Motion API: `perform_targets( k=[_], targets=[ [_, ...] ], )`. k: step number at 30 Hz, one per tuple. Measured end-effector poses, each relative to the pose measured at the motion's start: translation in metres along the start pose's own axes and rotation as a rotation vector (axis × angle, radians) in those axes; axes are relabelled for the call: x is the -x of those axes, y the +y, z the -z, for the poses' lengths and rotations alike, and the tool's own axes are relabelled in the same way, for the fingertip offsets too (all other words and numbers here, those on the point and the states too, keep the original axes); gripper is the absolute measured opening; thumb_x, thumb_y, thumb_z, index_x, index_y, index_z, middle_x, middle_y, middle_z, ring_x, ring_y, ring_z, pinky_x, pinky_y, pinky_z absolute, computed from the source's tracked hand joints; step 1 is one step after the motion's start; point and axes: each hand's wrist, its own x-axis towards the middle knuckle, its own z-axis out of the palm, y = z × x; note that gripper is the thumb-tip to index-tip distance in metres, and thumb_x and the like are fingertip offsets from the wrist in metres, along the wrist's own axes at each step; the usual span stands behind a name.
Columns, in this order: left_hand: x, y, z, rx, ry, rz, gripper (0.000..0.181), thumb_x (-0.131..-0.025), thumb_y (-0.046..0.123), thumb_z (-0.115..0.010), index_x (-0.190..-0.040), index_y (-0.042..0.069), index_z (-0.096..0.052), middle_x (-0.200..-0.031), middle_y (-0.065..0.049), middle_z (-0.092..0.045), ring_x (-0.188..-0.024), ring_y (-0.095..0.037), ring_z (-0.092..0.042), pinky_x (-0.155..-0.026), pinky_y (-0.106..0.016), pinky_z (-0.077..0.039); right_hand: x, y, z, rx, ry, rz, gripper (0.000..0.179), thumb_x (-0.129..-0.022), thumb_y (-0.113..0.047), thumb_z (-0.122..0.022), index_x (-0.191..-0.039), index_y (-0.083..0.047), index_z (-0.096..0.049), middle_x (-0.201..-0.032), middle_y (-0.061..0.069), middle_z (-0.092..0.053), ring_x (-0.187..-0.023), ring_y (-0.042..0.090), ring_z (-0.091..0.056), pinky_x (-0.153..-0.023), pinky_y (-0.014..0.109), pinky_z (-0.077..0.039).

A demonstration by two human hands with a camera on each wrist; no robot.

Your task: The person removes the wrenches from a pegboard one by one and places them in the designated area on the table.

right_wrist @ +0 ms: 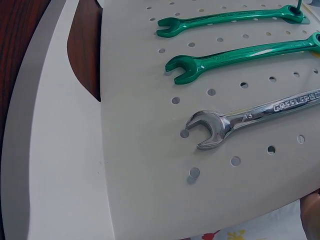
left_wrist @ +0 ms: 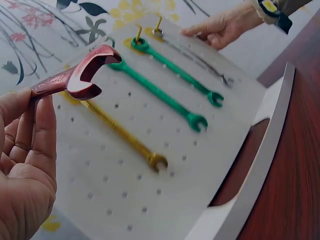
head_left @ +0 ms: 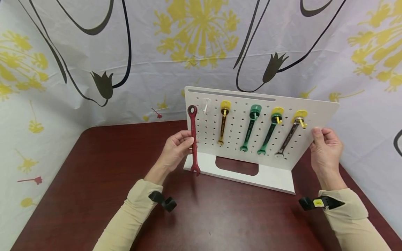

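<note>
My left hand (head_left: 176, 148) pinches a red combination wrench (head_left: 194, 158) by the middle of its handle, ring end up and open end down. It is in front of the left edge of a white pegboard stand (head_left: 233, 139). In the left wrist view the red wrench (left_wrist: 82, 75) points its open jaw toward the board. My right hand (head_left: 328, 150) grips the board's right edge, thumb on the front. From hooks on the board hang a gold wrench (head_left: 222, 129), a green wrench (head_left: 249, 134), another green wrench (head_left: 267, 137) and a silver wrench (head_left: 287, 139).
A clear-backed hook (head_left: 205, 105) at the board's upper left holds nothing. The stand's base (head_left: 276, 176), with a rounded cut-out, sits on a dark red-brown table (head_left: 220, 216). Behind rises a white cloth (head_left: 150, 87) printed with flowers.
</note>
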Motion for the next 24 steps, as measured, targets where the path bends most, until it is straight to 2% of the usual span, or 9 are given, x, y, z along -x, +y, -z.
perform_targets(
  k=[9,14,18,24],
  targets=[
    [0.008,-0.002,0.041,-0.098,0.154,0.053,0.024,-0.092,-0.001,-0.054,-0.09,0.02,-0.066,-0.083,0.004,-0.069,-0.072,-0.006,-0.064,-0.062,-0.018,-0.053,0.0,0.0,0.0,-0.019,-0.033,0.005,0.008,-0.083,0.004,-0.064,-0.079,0.009,-0.058,-0.078,0.012,-0.067,-0.068,0.016,-0.063,-0.053,0.022,-0.05],
    [0.012,-0.007,0.067,-0.193,0.271,0.127,0.016,-0.091,0.004,-0.059,-0.092,0.019,-0.064,-0.083,0.007,-0.069,-0.075,-0.005,-0.066,-0.065,-0.018,-0.055,0.0,0.001,0.0,-0.027,-0.023,0.007,0.009,-0.082,0.005,-0.065,-0.079,0.01,-0.058,-0.077,0.013,-0.067,-0.067,0.016,-0.063,-0.053,0.023,-0.05],
    [0.014,-0.01,0.086,-0.252,0.351,0.198,0.011,-0.09,0.006,-0.061,-0.1,0.01,-0.061,-0.082,0.008,-0.069,-0.076,-0.003,-0.066,-0.067,-0.018,-0.055,0.0,0.001,0.0,-0.016,-0.022,0.005,0.009,-0.082,0.004,-0.064,-0.08,0.01,-0.058,-0.077,0.013,-0.067,-0.067,0.017,-0.063,-0.054,0.023,-0.051],
    [0.015,-0.014,0.11,-0.408,0.414,0.263,0.031,-0.09,0.008,-0.062,-0.117,-0.005,-0.054,-0.079,0.01,-0.066,-0.072,-0.001,-0.064,-0.067,-0.017,-0.055,0.0,0.001,0.001,-0.008,-0.025,0.007,0.01,-0.083,0.003,-0.063,-0.081,0.011,-0.058,-0.078,0.013,-0.067,-0.067,0.016,-0.063,-0.052,0.022,-0.049]
  ],
)
